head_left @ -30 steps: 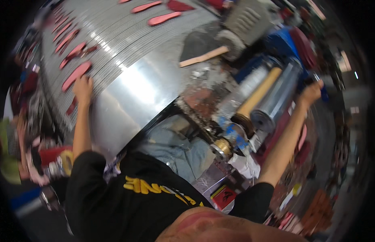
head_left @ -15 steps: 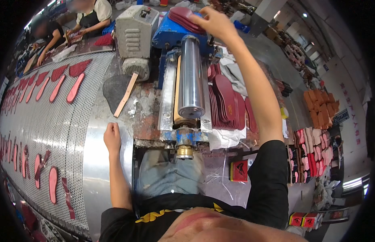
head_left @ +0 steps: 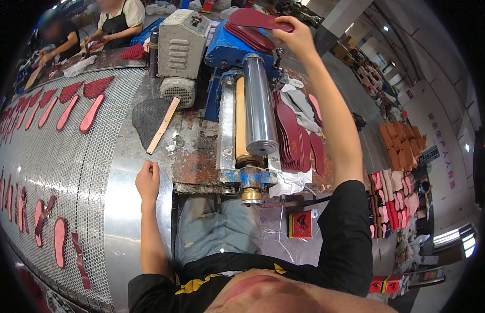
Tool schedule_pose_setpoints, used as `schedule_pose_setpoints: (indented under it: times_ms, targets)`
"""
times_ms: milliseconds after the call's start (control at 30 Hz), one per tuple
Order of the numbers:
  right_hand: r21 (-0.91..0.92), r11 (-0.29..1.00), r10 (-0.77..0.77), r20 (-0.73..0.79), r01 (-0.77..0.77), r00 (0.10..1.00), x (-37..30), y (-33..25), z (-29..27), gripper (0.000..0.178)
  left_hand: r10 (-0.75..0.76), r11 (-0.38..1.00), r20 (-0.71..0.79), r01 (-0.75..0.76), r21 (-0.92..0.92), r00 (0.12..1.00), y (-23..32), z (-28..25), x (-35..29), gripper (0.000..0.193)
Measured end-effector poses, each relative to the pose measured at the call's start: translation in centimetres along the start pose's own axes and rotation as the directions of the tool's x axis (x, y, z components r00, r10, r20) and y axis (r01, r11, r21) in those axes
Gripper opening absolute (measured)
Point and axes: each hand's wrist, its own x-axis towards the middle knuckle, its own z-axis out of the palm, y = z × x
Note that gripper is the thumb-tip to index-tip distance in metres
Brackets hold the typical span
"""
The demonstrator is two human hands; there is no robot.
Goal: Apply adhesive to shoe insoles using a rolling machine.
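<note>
At the far side, my right hand (head_left: 293, 34) pinches the end of a maroon insole (head_left: 253, 19) between thumb and fingers. That insole lies level just above a stack of maroon insoles (head_left: 247, 37) on top of the blue roller machine (head_left: 224, 47). Below the stack, a shiny steel roller (head_left: 260, 104) runs toward me beside a tan roller (head_left: 242, 125). My left hand (head_left: 147, 180) rests closed like a fist on the bare metal sheet left of the machine, with nothing seen in it. More maroon insoles (head_left: 290, 138) are fanned out right of the rollers.
A perforated conveyor (head_left: 96, 182) on the left carries pink insoles and maroon pieces. Between it and the machine lie a dark mesh piece (head_left: 146, 122) and a wooden strip (head_left: 163, 125). A grey motor housing (head_left: 182, 44) stands behind. Two people work at the far left.
My right hand has lifted an insole off the stack and now grips its end. The view has shifted slightly; my left hand stays in place. Pink insoles on the conveyor have shifted a little.
</note>
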Motion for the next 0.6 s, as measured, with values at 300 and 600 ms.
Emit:
schedule_pose_setpoints:
  times_ms: [300, 600]
  targets:
    - [0.684, 0.647, 0.480, -0.024, -0.336, 0.877, -23.6, 0.5, -12.8, 0.028, 0.071, 0.844, 0.219, 0.059, -0.534, 0.973, 2.9, -1.8, 1.2, 0.017]
    - [0.699, 0.478, 0.438, 0.335, -0.532, 0.834, -23.5, -0.9, -5.3, 0.025, 0.680, 0.722, 0.476, -0.397, -0.567, 0.557, 22.4, -4.1, 12.6, 0.072]
